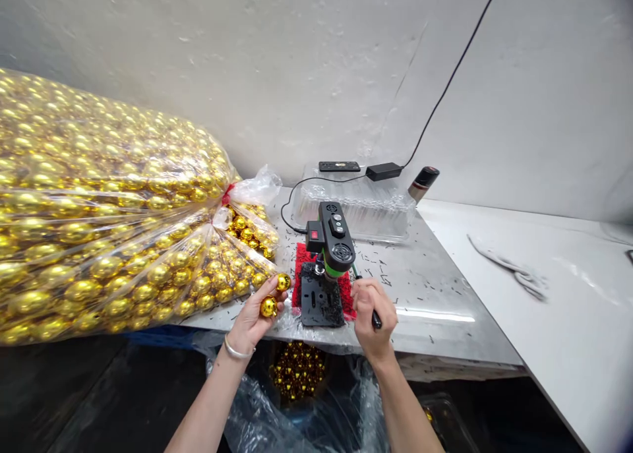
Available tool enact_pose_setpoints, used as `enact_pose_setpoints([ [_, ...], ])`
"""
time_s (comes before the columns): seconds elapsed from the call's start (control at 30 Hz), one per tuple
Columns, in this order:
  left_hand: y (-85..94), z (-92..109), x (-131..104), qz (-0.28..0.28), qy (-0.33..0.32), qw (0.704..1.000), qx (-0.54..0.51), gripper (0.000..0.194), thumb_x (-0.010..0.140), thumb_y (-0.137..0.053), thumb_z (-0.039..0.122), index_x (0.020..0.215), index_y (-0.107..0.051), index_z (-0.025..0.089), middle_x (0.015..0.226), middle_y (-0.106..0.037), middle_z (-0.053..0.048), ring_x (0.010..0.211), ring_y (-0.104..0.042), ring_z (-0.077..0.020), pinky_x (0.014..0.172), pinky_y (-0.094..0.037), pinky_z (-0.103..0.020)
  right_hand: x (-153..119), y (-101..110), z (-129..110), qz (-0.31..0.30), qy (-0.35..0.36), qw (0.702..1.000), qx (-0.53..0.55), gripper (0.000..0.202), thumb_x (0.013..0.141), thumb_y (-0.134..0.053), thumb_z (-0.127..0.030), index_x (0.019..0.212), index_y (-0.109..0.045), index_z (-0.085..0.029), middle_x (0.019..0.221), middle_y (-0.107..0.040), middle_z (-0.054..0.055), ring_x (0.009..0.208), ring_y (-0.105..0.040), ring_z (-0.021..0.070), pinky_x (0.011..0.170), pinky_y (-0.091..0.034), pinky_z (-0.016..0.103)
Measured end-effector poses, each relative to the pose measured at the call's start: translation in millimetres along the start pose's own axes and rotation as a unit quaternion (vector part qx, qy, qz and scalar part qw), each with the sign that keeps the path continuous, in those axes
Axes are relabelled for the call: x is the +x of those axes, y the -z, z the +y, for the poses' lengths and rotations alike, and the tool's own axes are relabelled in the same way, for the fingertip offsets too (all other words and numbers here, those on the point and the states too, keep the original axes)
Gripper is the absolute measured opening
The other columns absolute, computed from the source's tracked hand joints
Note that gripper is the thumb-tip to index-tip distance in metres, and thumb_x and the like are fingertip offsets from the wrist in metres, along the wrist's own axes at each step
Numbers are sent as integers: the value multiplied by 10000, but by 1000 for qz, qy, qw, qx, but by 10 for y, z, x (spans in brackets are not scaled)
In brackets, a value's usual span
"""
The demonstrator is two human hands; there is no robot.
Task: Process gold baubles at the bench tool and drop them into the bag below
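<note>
Two shiny gold balls are in my left hand, one between the fingertips and one lower against the fingers. My right hand is closed around a black-handled tool, whose thin green shaft points up toward a small black machine. The machine stands between my hands on a black metal plate, over a red cloth strewn with black bits. Below the table edge, many gold balls lie in a container lined with clear plastic.
Large clear bags of gold balls fill the left side. Behind the machine are a clear plastic box, a remote, a black adapter with cable and a dark-capped can. Scissors lie on the white surface at right.
</note>
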State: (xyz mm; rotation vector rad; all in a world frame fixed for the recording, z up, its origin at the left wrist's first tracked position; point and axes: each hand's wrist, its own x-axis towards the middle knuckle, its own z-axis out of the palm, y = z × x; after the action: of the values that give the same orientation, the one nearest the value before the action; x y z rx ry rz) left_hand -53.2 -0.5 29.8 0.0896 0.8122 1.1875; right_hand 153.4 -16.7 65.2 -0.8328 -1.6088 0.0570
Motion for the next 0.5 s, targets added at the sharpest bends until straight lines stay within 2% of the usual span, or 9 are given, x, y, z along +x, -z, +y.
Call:
enact_pose_setpoints([
  [0.1,-43,-166,19,-19,13,1000,16,229,854,-564,93,1075,-614,126,825,-707,-95,580,-662,-125,455,-525,-171,68,24,-41,-6,-13,1000,-5,267,882,-400,-66,652,-435,-199,636,-481,0,643,-502,123,576,-380,269],
  [0.2,-71,-274,39,-21,57,998,25,152,847,-595,129,993,-624,98,828,-709,-118,593,-665,-131,472,-531,-177,81,29,-53,-9,-16,1000,-3,267,885,-398,-73,653,-435,-200,637,-484,3,642,-501,124,577,-380,273],
  [0.33,-58,-364,70,-32,79,996,38,86,848,-612,187,869,-609,104,814,-706,-124,553,-633,-121,400,-476,-163,38,24,-35,-12,-15,1000,-1,276,887,-388,-79,644,-432,-202,632,-481,3,653,-512,131,597,-386,281],
  [0.43,-54,-405,80,-31,85,995,38,113,856,-608,222,871,-602,110,808,-701,-117,531,-604,-102,390,-456,-152,10,25,-22,-14,-20,1000,-4,278,889,-384,-93,639,-436,-204,622,-478,3,661,-519,139,601,-387,287],
  [0.5,-62,-416,75,-32,82,995,43,142,850,-618,225,941,-611,117,834,-700,-110,528,-593,-92,397,-457,-149,7,28,-22,-17,-19,1000,-1,277,888,-384,-88,641,-431,-204,624,-477,2,661,-515,138,600,-386,284],
])
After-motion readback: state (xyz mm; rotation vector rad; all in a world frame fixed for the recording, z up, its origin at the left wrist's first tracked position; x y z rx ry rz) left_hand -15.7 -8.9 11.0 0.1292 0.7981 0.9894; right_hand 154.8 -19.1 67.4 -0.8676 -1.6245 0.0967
